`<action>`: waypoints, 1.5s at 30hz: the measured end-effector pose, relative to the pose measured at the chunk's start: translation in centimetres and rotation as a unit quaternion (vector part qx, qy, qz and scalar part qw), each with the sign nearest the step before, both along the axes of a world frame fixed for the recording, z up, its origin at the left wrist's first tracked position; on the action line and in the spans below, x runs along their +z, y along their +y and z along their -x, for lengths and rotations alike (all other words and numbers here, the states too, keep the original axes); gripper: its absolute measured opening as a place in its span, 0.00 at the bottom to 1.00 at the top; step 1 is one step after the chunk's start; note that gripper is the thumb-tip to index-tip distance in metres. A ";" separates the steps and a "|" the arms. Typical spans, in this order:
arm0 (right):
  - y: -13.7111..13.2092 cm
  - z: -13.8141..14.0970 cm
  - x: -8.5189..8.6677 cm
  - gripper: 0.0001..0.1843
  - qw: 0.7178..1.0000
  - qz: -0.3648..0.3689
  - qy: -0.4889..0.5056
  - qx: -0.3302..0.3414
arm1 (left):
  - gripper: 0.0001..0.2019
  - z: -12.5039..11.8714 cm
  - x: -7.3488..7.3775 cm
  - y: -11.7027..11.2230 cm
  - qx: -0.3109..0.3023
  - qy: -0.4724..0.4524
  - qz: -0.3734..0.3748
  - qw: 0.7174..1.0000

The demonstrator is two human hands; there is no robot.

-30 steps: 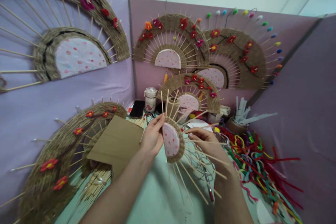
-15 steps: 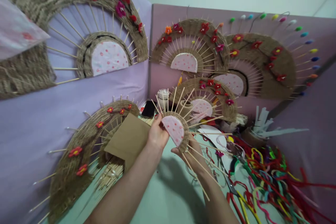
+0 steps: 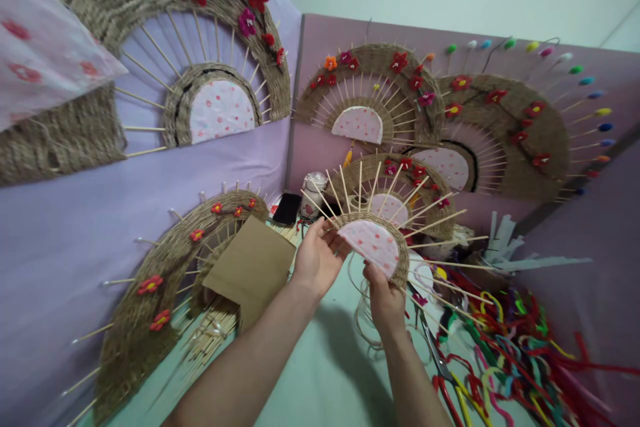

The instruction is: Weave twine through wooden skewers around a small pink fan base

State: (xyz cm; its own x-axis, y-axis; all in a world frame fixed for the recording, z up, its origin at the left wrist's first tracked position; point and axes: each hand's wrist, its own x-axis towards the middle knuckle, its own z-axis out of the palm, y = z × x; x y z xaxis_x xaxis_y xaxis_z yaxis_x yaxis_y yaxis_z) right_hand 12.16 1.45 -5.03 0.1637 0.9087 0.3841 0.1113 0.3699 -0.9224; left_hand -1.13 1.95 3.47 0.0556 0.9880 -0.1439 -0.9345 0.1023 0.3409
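A small half-round fan [image 3: 373, 247] is tilted in front of me. Its centre is white with pink spots, twine is woven round the curve, and bare wooden sticks spread outward from it. My right hand [image 3: 387, 297] grips the lower right of the fan, thumb on the front and the other fingers hidden behind. At the fan's left end is my left hand [image 3: 317, 257], palm showing and fingers apart, the fingertips partly behind the edge. Loose twine [image 3: 367, 327] lies in loops on the table beneath my right hand.
Larger flowered twine fans lean on the panels, one [image 3: 150, 287] at left. Brown cardboard [image 3: 253, 263] covers part of a stick bundle [image 3: 213, 337]. Scissors [image 3: 440, 353] and colourful fuzzy stems [image 3: 525, 347] lie at right. A black phone [image 3: 287, 209] and jar [image 3: 315, 190] stand behind.
The fan has moved to the right and turned so its sticks point more upward. My left thumb has come off its front, and my right thumb now presses on its face.
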 end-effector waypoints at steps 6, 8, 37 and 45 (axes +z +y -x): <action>0.7 -0.9 -0.6 0.24 1.000 0.011 0.011 0.001 | 0.07 -0.3 0.0 -0.2 0.032 0.027 -0.009 0.999; 0.7 -1.0 -0.7 0.25 1.000 0.021 0.019 0.009 | 0.05 -0.6 -0.1 -0.2 0.054 0.041 -0.009 0.998; -0.4 -8.8 6.0 0.07 0.998 -0.016 -0.037 -0.038 | 0.15 -0.3 0.2 -1.5 -0.140 0.255 -0.079 0.953; -0.6 -10.0 5.6 0.05 0.999 -0.050 0.012 0.011 | 0.12 -0.4 -0.1 -1.5 -0.163 0.263 -0.102 0.945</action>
State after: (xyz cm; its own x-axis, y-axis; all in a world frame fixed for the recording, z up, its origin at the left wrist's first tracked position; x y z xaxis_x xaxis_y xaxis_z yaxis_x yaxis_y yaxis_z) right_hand 22.19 0.86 0.59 0.1539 0.8691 0.4701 0.0813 0.4630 -0.8826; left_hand -0.75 0.44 3.41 0.3357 0.9409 -0.0445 -0.5602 0.2374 0.7936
